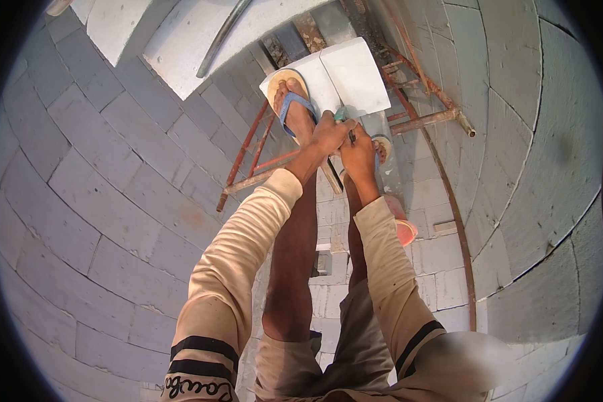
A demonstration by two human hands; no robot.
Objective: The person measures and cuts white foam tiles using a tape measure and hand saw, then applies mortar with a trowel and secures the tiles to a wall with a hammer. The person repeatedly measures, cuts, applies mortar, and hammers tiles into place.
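Observation:
A white block point(352, 77) lies across the scaffold, with a thin dark straight line running over its top. At the near edge of that line, both hands close together round a teal handle point(344, 114), apparently that of a hand saw; the blade cannot be made out. My left hand point(329, 132) grips from the left and my right hand point(359, 153) from the right, fingers wrapped. My left foot in a blue-strapped sandal point(293, 104) rests on the block's left part. The right foot point(382, 149) stands lower, partly hidden behind my right hand.
Rusty red scaffold frames point(251, 151) stand on both sides of the block. Grey block walls point(107, 174) rise to left and right. Larger white slabs point(181, 50) with a grey pipe point(222, 39) on them sit ahead at the left. A reddish bucket point(406, 232) stands below.

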